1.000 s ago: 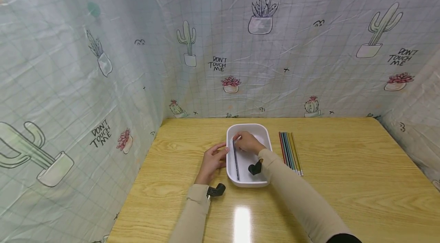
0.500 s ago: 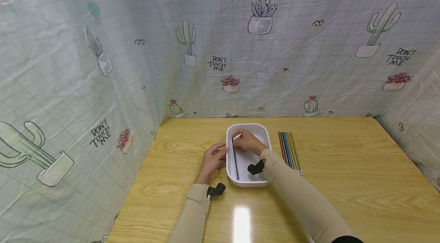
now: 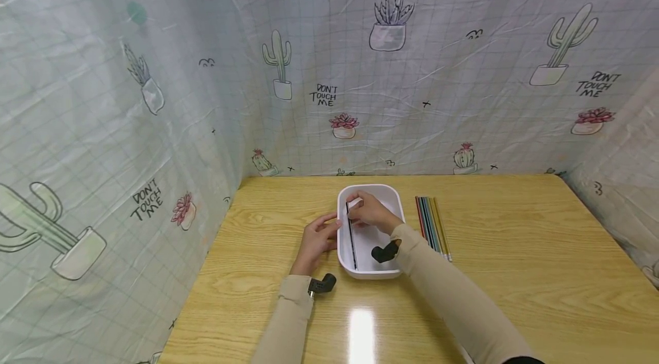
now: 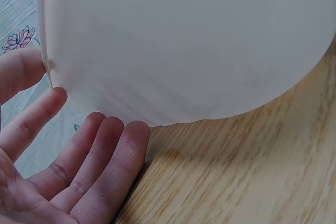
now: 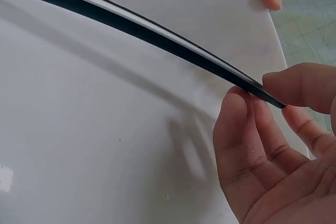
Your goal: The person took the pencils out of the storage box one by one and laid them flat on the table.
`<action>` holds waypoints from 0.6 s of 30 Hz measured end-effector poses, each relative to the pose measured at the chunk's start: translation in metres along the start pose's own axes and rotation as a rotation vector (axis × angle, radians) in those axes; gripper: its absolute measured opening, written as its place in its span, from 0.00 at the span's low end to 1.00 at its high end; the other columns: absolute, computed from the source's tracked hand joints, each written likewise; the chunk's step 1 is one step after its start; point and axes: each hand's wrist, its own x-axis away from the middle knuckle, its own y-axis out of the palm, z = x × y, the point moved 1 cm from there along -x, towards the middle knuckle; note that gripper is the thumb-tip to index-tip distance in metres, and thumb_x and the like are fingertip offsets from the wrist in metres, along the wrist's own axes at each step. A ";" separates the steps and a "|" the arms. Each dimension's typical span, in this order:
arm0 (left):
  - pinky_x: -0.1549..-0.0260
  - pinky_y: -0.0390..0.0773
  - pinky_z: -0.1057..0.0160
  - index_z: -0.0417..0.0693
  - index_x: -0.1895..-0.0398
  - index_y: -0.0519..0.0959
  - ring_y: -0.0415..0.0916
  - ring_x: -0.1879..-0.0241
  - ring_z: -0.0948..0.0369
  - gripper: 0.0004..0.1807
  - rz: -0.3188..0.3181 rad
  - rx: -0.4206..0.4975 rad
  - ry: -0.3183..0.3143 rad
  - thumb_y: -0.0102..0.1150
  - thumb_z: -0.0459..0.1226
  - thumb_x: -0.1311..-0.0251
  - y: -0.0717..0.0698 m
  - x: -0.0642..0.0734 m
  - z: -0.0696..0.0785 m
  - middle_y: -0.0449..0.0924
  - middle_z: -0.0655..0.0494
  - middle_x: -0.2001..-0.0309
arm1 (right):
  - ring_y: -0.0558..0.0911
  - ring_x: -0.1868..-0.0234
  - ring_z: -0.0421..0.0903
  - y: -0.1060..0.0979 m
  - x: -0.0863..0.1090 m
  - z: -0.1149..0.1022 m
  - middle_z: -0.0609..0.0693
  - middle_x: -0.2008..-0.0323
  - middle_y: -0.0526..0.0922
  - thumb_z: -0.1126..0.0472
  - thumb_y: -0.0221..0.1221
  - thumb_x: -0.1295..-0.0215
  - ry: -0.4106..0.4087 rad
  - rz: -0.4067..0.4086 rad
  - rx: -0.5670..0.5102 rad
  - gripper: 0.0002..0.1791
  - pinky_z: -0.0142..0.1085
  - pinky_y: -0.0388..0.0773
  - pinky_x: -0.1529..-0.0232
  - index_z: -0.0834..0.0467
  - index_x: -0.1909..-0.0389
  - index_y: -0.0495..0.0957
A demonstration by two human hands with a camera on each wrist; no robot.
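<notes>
A white tray (image 3: pixel 378 265) stands on the wooden table. Inside it lies a long black pencil (image 3: pixel 352 246) with a pale stripe, running lengthwise near the left wall. My right hand (image 3: pixel 372 212) reaches into the tray and pinches the pencil's far end. In the right wrist view, thumb and fingers of the right hand (image 5: pixel 278 140) hold its tip over the white floor, on which the pencil casts a shadow. My left hand (image 3: pixel 316 241) holds the tray's left side, one fingertip over the rim and the other fingers (image 4: pixel 113 156) against the outer wall.
Several coloured pencils (image 3: pixel 433 226), red, dark, teal and yellow, lie side by side on the table (image 3: pixel 515 249) right of the tray. A cloth printed with cacti (image 3: pixel 391 123) hangs behind the table and along both sides.
The pencil's far end has shifted slightly left and away from me, with my right hand following it. My left hand keeps its place on the tray.
</notes>
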 end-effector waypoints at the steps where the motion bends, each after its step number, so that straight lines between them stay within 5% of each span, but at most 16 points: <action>1: 0.61 0.90 0.59 0.46 0.36 0.79 0.86 0.60 0.60 0.22 -0.001 0.000 0.003 0.65 0.41 0.31 0.000 0.000 0.000 0.85 0.44 0.51 | 0.84 0.66 0.45 0.000 0.000 0.000 0.55 0.59 0.82 0.70 0.62 0.35 0.002 -0.001 -0.002 0.22 0.40 0.88 0.63 0.57 0.41 0.71; 18: 0.65 0.90 0.61 0.44 0.35 0.79 0.85 0.64 0.62 0.24 0.004 0.006 0.011 0.66 0.41 0.32 0.001 0.000 -0.001 0.85 0.46 0.55 | 0.84 0.64 0.48 -0.002 0.008 -0.002 0.57 0.58 0.80 0.73 0.59 0.34 -0.013 0.015 -0.094 0.22 0.40 0.90 0.64 0.57 0.41 0.69</action>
